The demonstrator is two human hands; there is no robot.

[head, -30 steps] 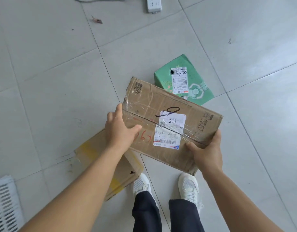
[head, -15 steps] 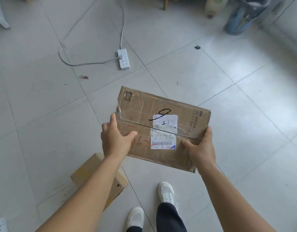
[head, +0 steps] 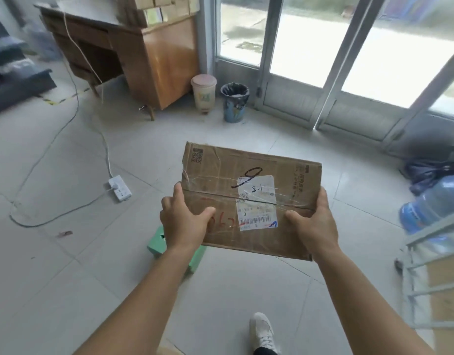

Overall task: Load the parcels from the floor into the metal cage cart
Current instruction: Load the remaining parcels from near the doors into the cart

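A flat brown cardboard parcel (head: 251, 175) with a white shipping label and clear tape is held in the air in front of me. My left hand (head: 182, 221) grips its near left edge, thumb on top. My right hand (head: 315, 224) grips its near right edge. A green parcel (head: 156, 243) lies on the floor below, partly hidden by my left arm and the brown parcel. The grey metal cage cart (head: 425, 278) shows at the right edge, with a cardboard box inside it behind the bars.
A white power strip (head: 119, 188) and its cables trail across the tiled floor at left. A wooden desk (head: 154, 55), a pink bin (head: 203, 93) and a dark bin (head: 234, 102) stand at the back near glass doors. A blue water jug (head: 435, 203) lies by the cart.
The view has swung up and to the right, from the floor to the room. The brown parcel stays in both hands and is carried higher. The cage cart has come into view at right.
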